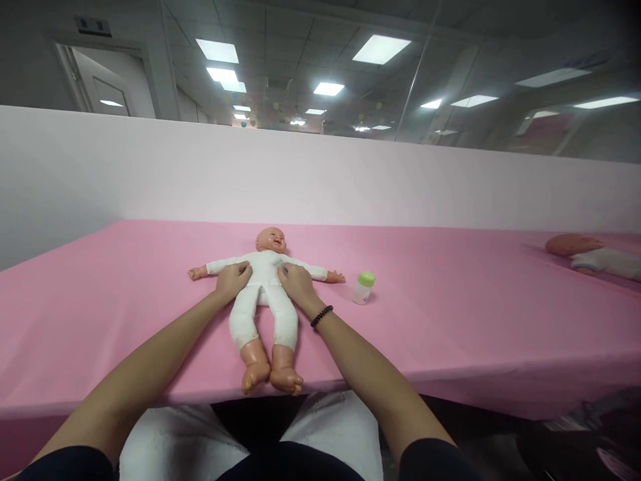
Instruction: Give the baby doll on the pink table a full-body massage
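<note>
A baby doll (pixel 264 272) with a white cloth body lies on its back on the pink table, head away from me, arms spread and feet near the front edge. My left hand (pixel 233 280) is closed against the left side of its torso, fingers curled; what they grip, if anything, is hidden. At the right side of the torso my right hand (pixel 296 282) is closed too, with a small greyish thing showing at its fingertips, too small to name. A dark beaded bracelet circles my right wrist. Right of the doll stands a small bottle (pixel 363 288) with a green lid.
The pink-covered table (pixel 451 321) runs wide to both sides. A second doll (pixel 601 257) lies at the far right. Behind the table rises a white panel (pixel 310 177) with glass above it. Dark objects sit below the table at the lower right.
</note>
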{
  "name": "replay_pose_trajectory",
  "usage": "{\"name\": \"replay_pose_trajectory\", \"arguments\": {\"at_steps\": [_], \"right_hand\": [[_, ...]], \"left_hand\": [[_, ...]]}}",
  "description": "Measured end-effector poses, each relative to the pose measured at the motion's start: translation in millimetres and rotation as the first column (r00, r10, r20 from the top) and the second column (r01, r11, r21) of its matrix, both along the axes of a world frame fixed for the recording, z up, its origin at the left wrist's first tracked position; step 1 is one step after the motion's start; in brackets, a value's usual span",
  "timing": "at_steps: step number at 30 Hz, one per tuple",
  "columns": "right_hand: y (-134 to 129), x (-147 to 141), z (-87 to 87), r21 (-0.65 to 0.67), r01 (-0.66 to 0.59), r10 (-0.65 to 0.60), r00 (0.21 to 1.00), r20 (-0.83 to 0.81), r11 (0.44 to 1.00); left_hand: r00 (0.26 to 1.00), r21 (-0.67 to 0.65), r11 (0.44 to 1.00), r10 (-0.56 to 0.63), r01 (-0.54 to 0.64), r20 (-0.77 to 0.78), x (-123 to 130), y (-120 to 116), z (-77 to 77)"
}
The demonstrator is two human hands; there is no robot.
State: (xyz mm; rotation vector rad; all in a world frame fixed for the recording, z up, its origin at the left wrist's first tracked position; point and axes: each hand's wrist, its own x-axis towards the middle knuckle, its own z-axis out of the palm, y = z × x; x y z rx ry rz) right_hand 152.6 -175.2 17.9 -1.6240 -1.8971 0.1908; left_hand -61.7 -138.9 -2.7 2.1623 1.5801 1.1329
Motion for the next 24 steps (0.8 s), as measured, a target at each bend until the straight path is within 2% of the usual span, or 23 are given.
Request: {"name": "replay_pose_trajectory", "arguments": {"at_steps": [1, 3, 5, 7, 9, 14, 19, 24], "right_hand": [[-0.5, 0.1, -0.1, 0.024, -0.034, 0.034, 0.999, -0.008, 0.999], [1.6, 1.1, -2.6, 0.096, -0.187, 0.192, 0.980, -0.050, 0.978], [6.4, 3.2, -7.3, 0.158, -0.367, 0.383, 0.919, -0.093, 0.917], [12.4, 6.1, -12.8, 0.159, -0.488, 0.507, 0.853, -0.120, 0.858], [18.2, 9.1, -17.9, 0.112, -0.551, 0.562, 0.817, -0.133, 0.827], [28.4, 13.3, -24.6, 0.002, -0.583, 0.580, 0.808, -0.105, 0.812], [31.0, 12.7, -23.4, -0.059, -0.555, 0.553, 0.832, -0.048, 0.830], [29.1, 9.9, -19.7, -0.076, -0.503, 0.502, 0.864, -0.026, 0.861]], "left_hand": [[0.999, 0.038, 0.999, -0.030, 0.029, 0.027, -0.5, -0.6, 0.0], [0.983, 0.099, 0.982, -0.171, 0.164, 0.073, -0.9, -0.1, -0.9], [0.941, 0.120, 0.941, -0.327, 0.316, 0.087, -1.2, 1.5, -2.2], [0.903, 0.108, 0.906, -0.420, 0.410, 0.088, -1.6, 3.3, -3.1], [0.884, 0.091, 0.886, -0.461, 0.454, 0.084, -2.5, 4.7, -3.3], [0.855, 0.036, 0.855, -0.518, 0.517, 0.034, -3.8, 8.9, -3.9], [0.840, -0.026, 0.841, -0.540, 0.540, -0.049, -4.1, 15.1, -6.0], [0.854, -0.013, 0.857, -0.515, 0.515, -0.077, -4.9, 23.0, -12.2]]}}
